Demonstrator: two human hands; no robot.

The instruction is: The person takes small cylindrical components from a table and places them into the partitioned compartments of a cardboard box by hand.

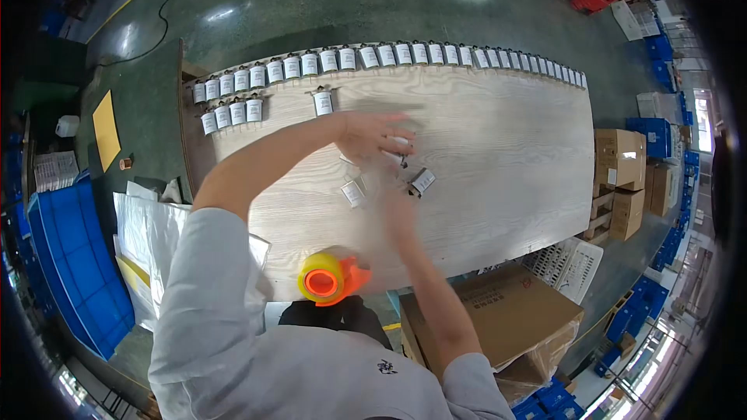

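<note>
My left hand (372, 137) reaches over the middle of the table from the left, its fingers stretched to the right and partly blurred. Under or against those fingers is a small piece with a white label (401, 141); whether it is gripped does not show clearly. Just below, my right hand (387, 189) is smeared by motion, so its fingers cannot be made out. Beside it on the right lies a white-labelled piece with dark ends (422, 181), and on the left another labelled piece (352, 193). One more labelled piece (323, 102) stands apart above my left forearm.
A long row of labelled pieces (310, 64) follows the table's far edge, with a short second row (237, 113) at left. An orange tape dispenser (354, 275) with yellow tape sits at the near edge. A cardboard box (506, 315) stands near right, plastic sheeting (148, 229) at left.
</note>
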